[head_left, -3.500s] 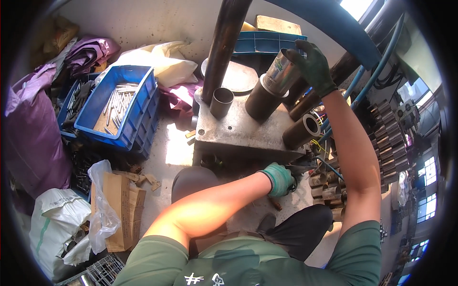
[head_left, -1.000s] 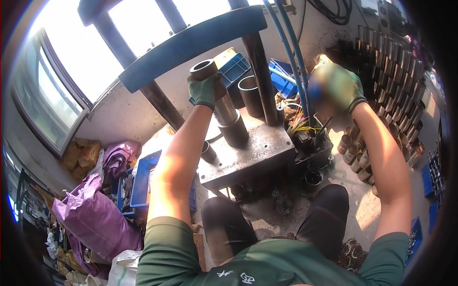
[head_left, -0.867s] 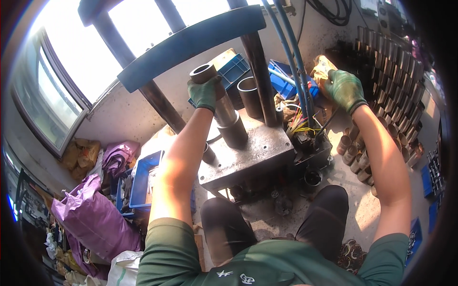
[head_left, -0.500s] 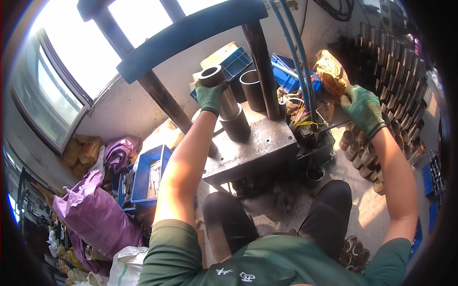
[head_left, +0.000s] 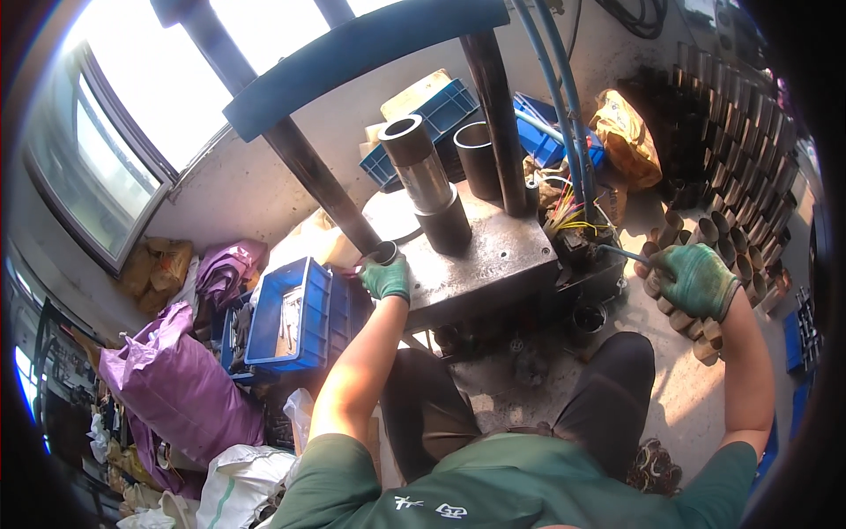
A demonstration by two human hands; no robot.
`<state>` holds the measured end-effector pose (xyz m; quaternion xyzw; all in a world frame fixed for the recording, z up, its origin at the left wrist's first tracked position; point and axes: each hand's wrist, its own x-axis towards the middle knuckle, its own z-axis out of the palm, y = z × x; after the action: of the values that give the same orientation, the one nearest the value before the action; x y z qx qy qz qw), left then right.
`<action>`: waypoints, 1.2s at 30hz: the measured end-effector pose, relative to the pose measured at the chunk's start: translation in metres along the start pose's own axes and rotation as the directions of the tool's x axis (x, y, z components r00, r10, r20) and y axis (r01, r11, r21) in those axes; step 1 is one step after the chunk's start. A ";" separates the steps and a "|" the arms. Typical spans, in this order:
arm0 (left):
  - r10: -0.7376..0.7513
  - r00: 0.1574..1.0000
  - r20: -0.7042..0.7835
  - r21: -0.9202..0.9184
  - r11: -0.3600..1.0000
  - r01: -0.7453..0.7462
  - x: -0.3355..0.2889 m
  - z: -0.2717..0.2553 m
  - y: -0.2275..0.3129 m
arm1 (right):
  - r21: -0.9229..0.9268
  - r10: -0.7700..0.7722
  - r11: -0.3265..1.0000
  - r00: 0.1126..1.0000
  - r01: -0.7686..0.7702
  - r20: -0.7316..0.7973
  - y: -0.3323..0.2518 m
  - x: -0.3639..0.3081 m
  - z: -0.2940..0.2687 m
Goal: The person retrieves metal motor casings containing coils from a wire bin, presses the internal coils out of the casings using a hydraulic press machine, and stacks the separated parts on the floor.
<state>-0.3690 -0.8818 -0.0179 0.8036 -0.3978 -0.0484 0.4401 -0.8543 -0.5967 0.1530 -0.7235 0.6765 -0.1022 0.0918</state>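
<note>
My left hand (head_left: pixel 385 279), in a green glove, is closed round a short dark metal tube (head_left: pixel 382 253) at the near left corner of the steel press bed (head_left: pixel 480 251). My right hand (head_left: pixel 698 280), also gloved in green, grips the end of a thin lever (head_left: pixel 624 254) right of the bed. In the middle of the bed stands a dark metal sleeve (head_left: pixel 445 226). A shiny steel cylinder (head_left: pixel 426 182) rises from it, with a thick dark ring (head_left: pixel 405 139) on top. Behind it is a wider dark tube (head_left: pixel 477 159).
Press columns (head_left: pixel 322 187) flank the bed below a blue crossbeam (head_left: pixel 370 51). Blue hoses (head_left: pixel 577 132) and loose wires (head_left: pixel 568 214) hang at the right. Blue crates (head_left: pixel 308 322) and a purple sack (head_left: pixel 181 388) lie left. Stacked metal tubes (head_left: pixel 740 150) stand far right.
My left hand has left the top of the stack and come down to the short tube. My right hand has dropped from beside the yellowish bag and closed on the lever.
</note>
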 end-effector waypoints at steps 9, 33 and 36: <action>0.307 0.951 0.021 -0.734 0.651 -0.194 0.057 -0.006 0.002 | -0.267 -0.181 0.943 0.980 0.197 0.084 -0.033 0.003 -0.003; 0.566 0.820 0.081 -0.725 0.598 -0.342 0.063 -0.027 0.231 | -0.138 -0.025 0.990 0.980 -0.002 -0.198 -0.020 -0.079 0.091; 0.575 0.815 0.069 -0.734 0.582 -0.349 0.060 -0.025 0.227 | -0.098 0.030 0.994 0.968 -0.056 -0.247 -0.021 -0.080 0.095</action>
<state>-0.4532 -0.9731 0.1835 0.4278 -0.6088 -0.1968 0.6384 -0.8134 -0.5162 0.0652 -0.6942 0.7027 -0.1533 -0.0283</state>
